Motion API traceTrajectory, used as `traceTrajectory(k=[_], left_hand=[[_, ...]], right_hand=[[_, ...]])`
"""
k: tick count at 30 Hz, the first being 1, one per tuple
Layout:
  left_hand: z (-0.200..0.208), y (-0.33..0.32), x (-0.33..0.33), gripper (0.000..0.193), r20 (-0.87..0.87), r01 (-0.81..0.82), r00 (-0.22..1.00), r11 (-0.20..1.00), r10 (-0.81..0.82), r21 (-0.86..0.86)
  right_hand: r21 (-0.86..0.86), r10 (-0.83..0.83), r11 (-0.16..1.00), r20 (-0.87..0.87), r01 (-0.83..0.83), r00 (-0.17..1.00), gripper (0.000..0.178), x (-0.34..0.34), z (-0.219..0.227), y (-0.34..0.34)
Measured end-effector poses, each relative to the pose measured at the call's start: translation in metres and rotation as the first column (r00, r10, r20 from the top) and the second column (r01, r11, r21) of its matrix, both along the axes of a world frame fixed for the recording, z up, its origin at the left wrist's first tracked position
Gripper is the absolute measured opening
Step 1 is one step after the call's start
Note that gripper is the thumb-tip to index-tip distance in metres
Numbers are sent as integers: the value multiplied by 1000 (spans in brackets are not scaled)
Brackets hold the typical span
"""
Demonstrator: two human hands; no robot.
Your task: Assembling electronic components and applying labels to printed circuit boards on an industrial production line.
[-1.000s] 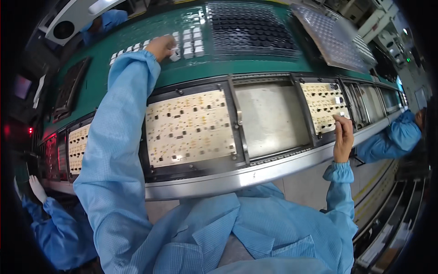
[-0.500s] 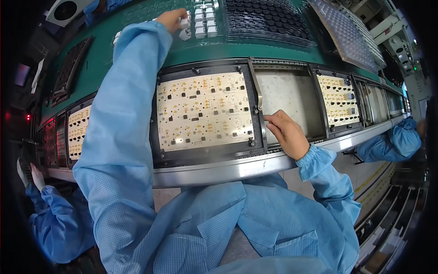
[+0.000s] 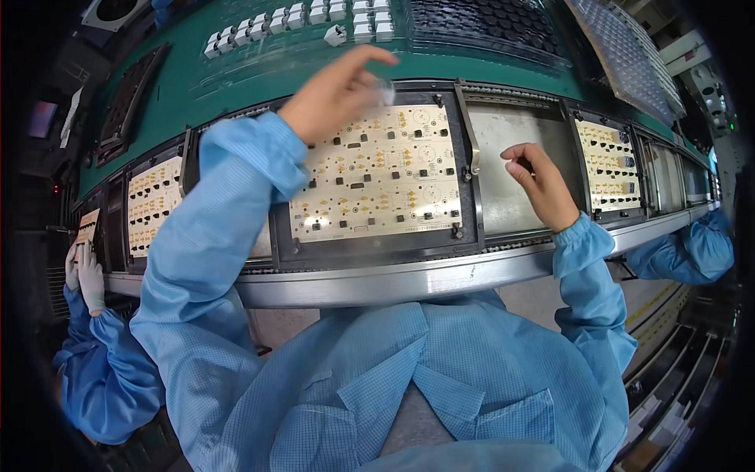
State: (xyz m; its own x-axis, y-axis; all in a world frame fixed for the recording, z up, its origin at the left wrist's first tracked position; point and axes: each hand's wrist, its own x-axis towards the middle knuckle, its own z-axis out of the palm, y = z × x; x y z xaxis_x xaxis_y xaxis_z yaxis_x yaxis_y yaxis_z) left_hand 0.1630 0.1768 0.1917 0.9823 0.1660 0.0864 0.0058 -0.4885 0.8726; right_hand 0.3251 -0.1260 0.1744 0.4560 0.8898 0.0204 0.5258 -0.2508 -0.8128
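Observation:
My left hand (image 3: pixel 334 94), blurred by motion, is closed on a small white block (image 3: pixel 386 93) above the upper part of a cream circuit board (image 3: pixel 377 169). The board carries rows of small black and yellow parts and lies in a black carrier frame (image 3: pixel 370 248). To the right of that frame, my right hand (image 3: pixel 544 186) hovers over the bare metal gap in the line. Its thumb and forefinger come together in a pinch, and whatever may be between the tips is too small to make out.
Behind the line, a clear tray of white blocks (image 3: pixel 295 17) and a tray of black round parts (image 3: pixel 487 31) rest on the green bench (image 3: pixel 177 79). More boards sit left and right (image 3: pixel 605 165). A metal rail (image 3: pixel 393 287) runs along the front. A co-worker's gloved hands (image 3: pixel 90 279) are at left.
My left hand has come back from the tray to above the board with a white block. My right hand has left the frame's edge and moved right. The whole view has shifted slightly.

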Motion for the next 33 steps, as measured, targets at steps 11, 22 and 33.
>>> traceTrajectory(k=[11,22,33], left_hand=[[-16,-45,-11,28,144,-212,977,774,156,596],[-7,-35,5,21,34,-122,991,749,131,651],[12,3,46,18,-469,181,882,946,-36,268]], right_hand=[[-29,-91,996,-246,86,965,25,-4,10,15],[112,-109,983,-279,145,954,29,-6,3,30],[66,-11,997,-285,31,959,31,-14,4,48]])
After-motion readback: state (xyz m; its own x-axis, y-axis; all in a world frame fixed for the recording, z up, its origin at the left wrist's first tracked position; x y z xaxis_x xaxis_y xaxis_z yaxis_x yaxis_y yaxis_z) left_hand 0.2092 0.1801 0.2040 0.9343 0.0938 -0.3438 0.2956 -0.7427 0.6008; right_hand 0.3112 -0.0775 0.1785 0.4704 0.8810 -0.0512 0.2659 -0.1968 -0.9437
